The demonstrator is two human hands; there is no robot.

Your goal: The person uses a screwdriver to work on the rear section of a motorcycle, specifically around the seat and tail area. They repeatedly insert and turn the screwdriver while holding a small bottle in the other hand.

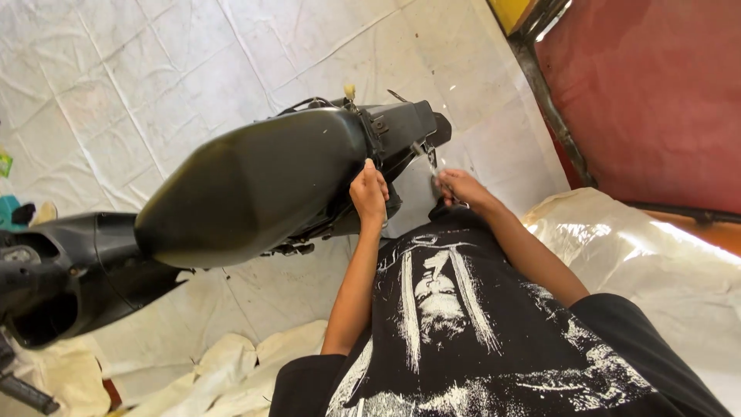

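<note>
A scooter with a black seat (247, 185) stands on a white sheet, its tail panel (401, 123) pointing toward me. My left hand (369, 193) rests on the rear edge of the seat, fingers curled over it. Just right of that, my right hand (459, 187) grips a thin metal tool (426, 152). The tool's tip reaches up to the underside of the tail panel. I cannot make out the tool's tip or what it touches.
The scooter's front body (69, 270) is at the lower left. A crumpled white floor sheet (139, 85) lies under everything. A red wall panel (656, 93) with a dark metal frame stands at the right, and pale plastic sheeting (656, 255) lies below it.
</note>
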